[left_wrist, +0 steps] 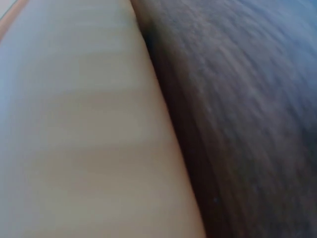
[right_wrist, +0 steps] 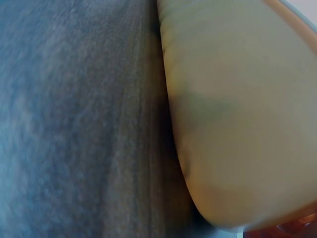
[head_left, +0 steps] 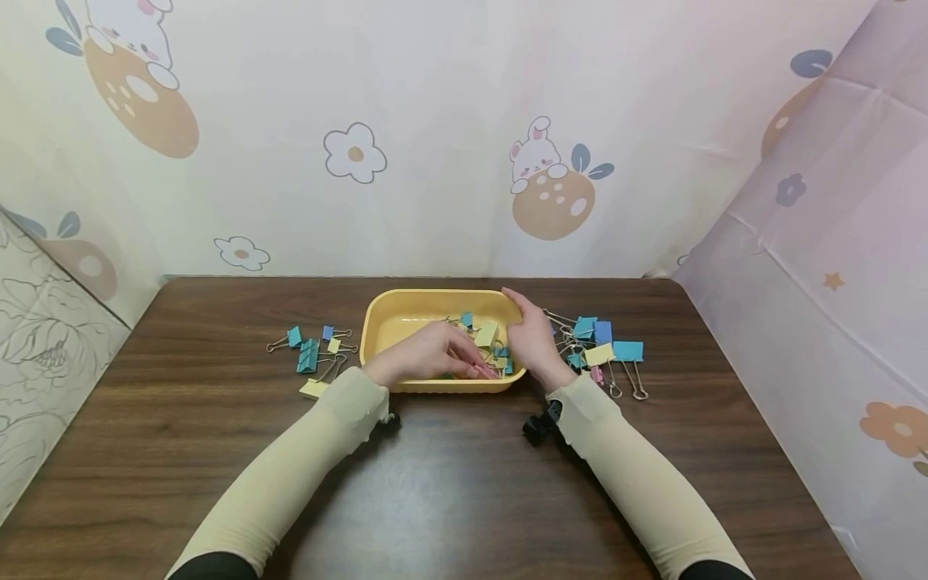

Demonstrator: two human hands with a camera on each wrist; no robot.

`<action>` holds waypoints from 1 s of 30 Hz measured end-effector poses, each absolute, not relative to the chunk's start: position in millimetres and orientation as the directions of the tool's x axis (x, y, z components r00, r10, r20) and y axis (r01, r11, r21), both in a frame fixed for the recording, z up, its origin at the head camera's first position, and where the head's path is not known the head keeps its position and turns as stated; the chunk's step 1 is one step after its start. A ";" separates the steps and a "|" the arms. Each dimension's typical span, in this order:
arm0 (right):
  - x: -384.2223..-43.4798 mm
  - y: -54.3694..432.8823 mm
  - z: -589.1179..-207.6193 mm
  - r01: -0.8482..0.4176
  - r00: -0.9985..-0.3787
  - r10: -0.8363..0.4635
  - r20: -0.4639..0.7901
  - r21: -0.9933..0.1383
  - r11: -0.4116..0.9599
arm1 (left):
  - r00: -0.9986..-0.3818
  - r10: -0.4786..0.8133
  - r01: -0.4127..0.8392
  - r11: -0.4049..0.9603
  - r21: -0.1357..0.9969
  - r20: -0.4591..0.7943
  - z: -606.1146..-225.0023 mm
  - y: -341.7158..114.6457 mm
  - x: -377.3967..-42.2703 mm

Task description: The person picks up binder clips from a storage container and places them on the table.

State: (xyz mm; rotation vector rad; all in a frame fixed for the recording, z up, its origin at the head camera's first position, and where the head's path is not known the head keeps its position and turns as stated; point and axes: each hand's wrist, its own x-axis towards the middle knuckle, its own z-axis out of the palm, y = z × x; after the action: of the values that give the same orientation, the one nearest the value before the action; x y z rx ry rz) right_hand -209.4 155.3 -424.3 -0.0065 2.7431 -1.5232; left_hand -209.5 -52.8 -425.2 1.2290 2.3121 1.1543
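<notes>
A yellow tray (head_left: 413,302) stands near the back of the table, with binder clips (head_left: 486,334) in yellow and blue at its right end. My left hand (head_left: 435,350) reaches over the front rim into it, and its curled fingers pinch a pink binder clip (head_left: 491,371) low among the others. The fingertips are partly hidden. On the tray's right end, my right hand (head_left: 535,342) grips the rim. Close up and blurred, the tray's wall (left_wrist: 99,124) fills much of the left wrist view; the right wrist view also shows the tray wall (right_wrist: 237,124), without the hand.
To the tray's left lie several loose clips, among them a teal binder clip (head_left: 308,356) and a yellow binder clip (head_left: 314,389). A heap with a blue binder clip (head_left: 627,350) lies right of the right hand. Behind the brown table (head_left: 449,475) hangs a patterned cloth (head_left: 435,217).
</notes>
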 end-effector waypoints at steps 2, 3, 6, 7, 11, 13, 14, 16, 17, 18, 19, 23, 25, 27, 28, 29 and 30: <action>-209.4 155.2 -423.5 -0.001 -1.000 -0.004 -0.001 -0.846 0.533 | -0.613 0.781 0.548 0.313 0.775 0.118 -425.6 -53.1 -210.5; -209.4 155.2 -423.3 -0.001 -1.000 -0.004 -0.001 -0.846 0.533 | -0.621 0.775 0.536 0.311 0.785 0.118 -425.3 -53.3 -210.7; -209.5 155.7 -422.7 -0.001 -1.000 -0.002 0.000 -0.846 0.533 | -0.643 0.759 0.473 0.288 0.833 0.102 -423.3 -54.4 -210.2; -209.5 155.9 -422.6 -0.002 -1.000 -0.002 0.001 -0.847 0.532 | -0.648 0.755 0.447 0.273 0.852 0.098 -422.3 -54.9 -209.7; -209.5 156.6 -423.4 0.007 -1.000 -0.004 -0.011 -0.851 0.526 | -0.668 0.737 0.389 0.226 0.893 0.104 -416.1 -59.7 -206.3; -209.6 156.4 -424.1 0.013 -1.000 -0.003 -0.017 -0.853 0.522 | -0.683 0.719 0.413 0.231 0.881 0.132 -412.7 -63.6 -205.4; -209.5 156.0 -424.5 0.016 -1.000 -0.002 -0.020 -0.853 0.522 | -0.689 0.709 0.431 0.237 0.871 0.148 -410.9 -66.1 -204.9; -209.3 155.2 -424.9 0.019 -1.000 -0.001 -0.023 -0.853 0.521 | -0.700 0.690 0.476 0.261 0.840 0.183 -406.7 -72.4 -204.2; -209.3 154.9 -425.0 0.019 -1.000 0.000 -0.022 -0.853 0.522 | -0.705 0.681 0.484 0.261 0.835 0.195 -405.0 -76.0 -203.9; -209.0 154.6 -425.1 0.019 -1.000 0.000 -0.023 -0.853 0.522 | -0.708 0.676 0.485 0.256 0.836 0.204 -403.1 -79.9 -203.5; -208.6 154.3 -425.1 0.022 -1.000 0.002 -0.025 -0.853 0.521 | -0.711 0.671 0.484 0.252 0.838 0.210 -400.9 -84.3 -202.8; -207.5 153.5 -425.1 0.030 -1.000 0.011 -0.028 -0.854 0.519 | -0.735 0.639 0.478 0.253 0.841 0.226 -391.8 -104.6 -198.8; -207.2 153.6 -424.9 0.029 -1.000 0.012 -0.027 -0.856 0.516 | -0.758 0.610 0.478 0.279 0.833 0.231 -387.6 -116.6 -195.6; -207.3 153.8 -424.7 0.023 -1.000 0.011 -0.021 -0.856 0.516 | -0.790 0.570 0.469 0.325 0.821 0.225 -384.4 -129.9 -191.2; -207.5 153.9 -424.6 0.019 -1.000 0.009 -0.016 -0.855 0.518 | -0.804 0.550 0.465 0.345 0.816 0.226 -382.9 -136.8 -188.5; -207.7 154.2 -424.4 0.015 -1.000 0.008 -0.013 -0.854 0.520 | -0.818 0.531 0.453 0.357 0.817 0.222 -381.8 -143.9 -185.5; -207.9 154.3 -424.3 0.015 -1.000 0.011 -0.011 -0.853 0.521 | -0.832 0.510 0.440 0.365 0.821 0.219 -381.0 -151.1 -182.4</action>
State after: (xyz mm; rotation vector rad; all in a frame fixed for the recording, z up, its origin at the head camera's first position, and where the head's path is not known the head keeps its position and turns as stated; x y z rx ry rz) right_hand -207.9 154.3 -424.3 0.0232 2.7358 -1.5345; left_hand -182.4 -151.1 -381.0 0.8835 2.5346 1.4876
